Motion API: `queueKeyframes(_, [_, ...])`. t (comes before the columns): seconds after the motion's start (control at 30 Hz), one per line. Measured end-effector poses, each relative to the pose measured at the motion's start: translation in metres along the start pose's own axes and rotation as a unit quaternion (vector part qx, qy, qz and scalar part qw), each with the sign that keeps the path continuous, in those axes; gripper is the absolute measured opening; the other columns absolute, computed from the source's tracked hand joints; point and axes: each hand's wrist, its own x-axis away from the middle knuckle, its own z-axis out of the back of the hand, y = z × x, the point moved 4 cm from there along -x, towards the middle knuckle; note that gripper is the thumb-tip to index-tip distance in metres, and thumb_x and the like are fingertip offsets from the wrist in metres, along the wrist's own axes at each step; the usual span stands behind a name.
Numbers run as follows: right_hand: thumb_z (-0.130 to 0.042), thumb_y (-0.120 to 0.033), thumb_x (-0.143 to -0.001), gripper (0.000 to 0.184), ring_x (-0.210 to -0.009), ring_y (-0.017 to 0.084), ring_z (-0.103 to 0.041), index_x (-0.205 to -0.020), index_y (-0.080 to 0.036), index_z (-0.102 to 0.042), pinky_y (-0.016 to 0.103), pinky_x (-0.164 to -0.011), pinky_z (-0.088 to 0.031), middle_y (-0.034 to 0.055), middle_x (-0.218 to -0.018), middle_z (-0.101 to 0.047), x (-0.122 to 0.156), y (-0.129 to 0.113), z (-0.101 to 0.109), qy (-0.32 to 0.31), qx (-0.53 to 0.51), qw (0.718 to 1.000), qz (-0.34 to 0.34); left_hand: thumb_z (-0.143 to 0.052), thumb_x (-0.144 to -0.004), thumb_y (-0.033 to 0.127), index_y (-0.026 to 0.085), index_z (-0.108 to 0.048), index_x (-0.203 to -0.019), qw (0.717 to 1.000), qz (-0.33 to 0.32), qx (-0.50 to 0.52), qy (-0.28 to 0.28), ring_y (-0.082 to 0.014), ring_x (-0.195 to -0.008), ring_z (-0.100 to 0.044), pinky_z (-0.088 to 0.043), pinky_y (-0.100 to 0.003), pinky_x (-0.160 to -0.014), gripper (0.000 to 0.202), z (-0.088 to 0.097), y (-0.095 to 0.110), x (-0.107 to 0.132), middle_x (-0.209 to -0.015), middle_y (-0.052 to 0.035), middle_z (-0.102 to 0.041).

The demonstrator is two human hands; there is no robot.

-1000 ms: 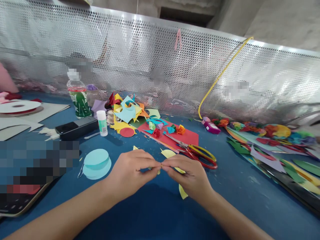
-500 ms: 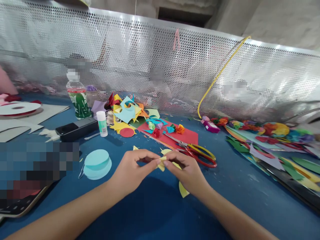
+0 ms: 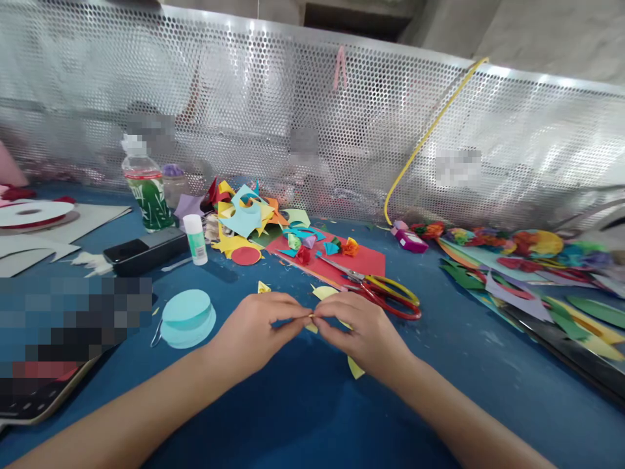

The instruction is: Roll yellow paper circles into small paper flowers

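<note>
My left hand (image 3: 258, 329) and my right hand (image 3: 364, 329) meet fingertip to fingertip over the blue table. Pinched between both is a small piece of yellow paper (image 3: 311, 326), mostly hidden by the fingers. Pale yellow paper pieces (image 3: 326, 292) lie behind and beneath my right hand, and a small folded yellow piece (image 3: 263, 287) rests behind my left. Scissors (image 3: 381, 286) with one yellow and one red handle lie just beyond my right hand, partly on red paper (image 3: 366, 257). Left of my left hand sits a stack of light blue paper circles (image 3: 188, 319).
A glue stick (image 3: 196, 240), a black box-shaped device (image 3: 146, 251) and a bottle (image 3: 145, 192) stand at the left. Paper scraps (image 3: 244, 215) are heaped at the back. Small coloured paper flowers (image 3: 350, 247) lie on the red paper. A blurred-out screen device (image 3: 58, 352) lies front left.
The yellow paper has turned between my fingertips and shows thinner, edge-on. Both hands stay close together in nearly the same place. The view has shifted slightly.
</note>
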Motion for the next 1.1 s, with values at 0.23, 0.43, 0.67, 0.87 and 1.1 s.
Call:
queueKeyframes(0.23, [-0.054,-0.018,-0.079,0.009,-0.072,0.016,-0.061,-0.076,-0.019,-0.062,0.028,-0.069,-0.047,0.0017,-0.074,-0.067,-0.001,-0.006,0.002,-0.006,0.021,1.000,0.013,-0.054,-0.079,0.019,0.018,-0.068,-0.080,1.000,0.021,0.011,0.012,-0.0121,-0.069,-0.060,-0.046,-0.021,-0.064,0.015,0.001,0.000,0.001,-0.075,-0.0020,-0.067])
queueKeyframes(0.43, [-0.054,-0.017,-0.078,0.007,-0.072,0.012,-0.060,-0.076,-0.018,-0.060,0.024,-0.070,-0.047,0.0015,-0.075,-0.064,0.000,-0.003,0.004,0.015,-0.053,0.996,-0.066,-0.055,-0.079,0.020,0.018,-0.067,-0.080,0.996,0.027,0.023,0.079,-0.0109,-0.070,-0.061,-0.047,-0.019,-0.066,0.013,0.007,0.003,0.001,-0.078,-0.0010,-0.068])
queueKeyframes(0.67, [-0.052,-0.017,-0.078,0.009,-0.072,0.015,-0.059,-0.072,-0.018,-0.059,0.028,-0.069,-0.047,0.0030,-0.071,-0.063,-0.001,-0.004,0.003,0.014,-0.019,0.998,-0.053,-0.058,-0.076,0.020,0.020,-0.069,-0.077,0.996,0.049,0.027,0.069,-0.0132,-0.066,-0.061,-0.047,-0.022,-0.061,0.011,0.006,0.003,0.000,-0.073,-0.0011,-0.069])
queueKeyframes(0.87, [-0.052,-0.017,-0.079,0.010,-0.073,0.015,-0.059,-0.073,-0.019,-0.059,0.028,-0.071,-0.046,0.0019,-0.073,-0.065,-0.001,-0.009,0.003,0.007,0.020,1.000,-0.014,-0.060,-0.073,0.022,0.018,-0.070,-0.071,0.991,0.121,0.047,0.040,-0.0125,-0.063,-0.060,-0.044,-0.021,-0.057,0.010,0.006,0.001,0.000,-0.067,-0.0006,-0.068])
queueKeyframes(1.1, [-0.047,-0.016,-0.083,0.011,-0.075,0.015,-0.059,-0.080,-0.018,-0.058,0.028,-0.073,-0.046,0.0019,-0.079,-0.065,0.002,-0.014,0.000,-0.018,0.049,0.998,0.040,-0.065,-0.066,0.026,0.017,-0.065,-0.066,0.976,0.196,0.092,0.011,-0.0112,-0.060,-0.058,-0.043,-0.018,-0.056,0.009,0.000,-0.008,0.003,-0.064,0.0016,-0.064])
